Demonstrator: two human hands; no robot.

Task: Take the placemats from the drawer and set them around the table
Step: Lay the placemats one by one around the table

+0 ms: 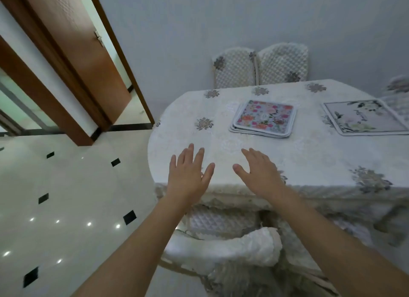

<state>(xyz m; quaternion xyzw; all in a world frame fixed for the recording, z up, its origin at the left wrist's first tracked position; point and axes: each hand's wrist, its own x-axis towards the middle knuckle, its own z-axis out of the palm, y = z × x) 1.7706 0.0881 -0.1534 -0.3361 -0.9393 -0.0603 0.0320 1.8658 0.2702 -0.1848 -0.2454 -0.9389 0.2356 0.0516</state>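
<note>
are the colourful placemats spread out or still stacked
Stacked: the colourful placemats lie in one pile, several white edges layered at the near side.

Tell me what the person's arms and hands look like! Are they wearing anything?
Both arms are bare, with no sleeves showing anywhere along them. The left hand and right hand wear no gloves, and no rings, watch or bracelets can be seen.

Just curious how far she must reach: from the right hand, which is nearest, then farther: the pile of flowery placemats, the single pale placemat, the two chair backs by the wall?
From the right hand:
1. Pile of flowery placemats, straight ahead.
2. Single pale placemat, far right.
3. Chair backs, beyond the table.
</note>
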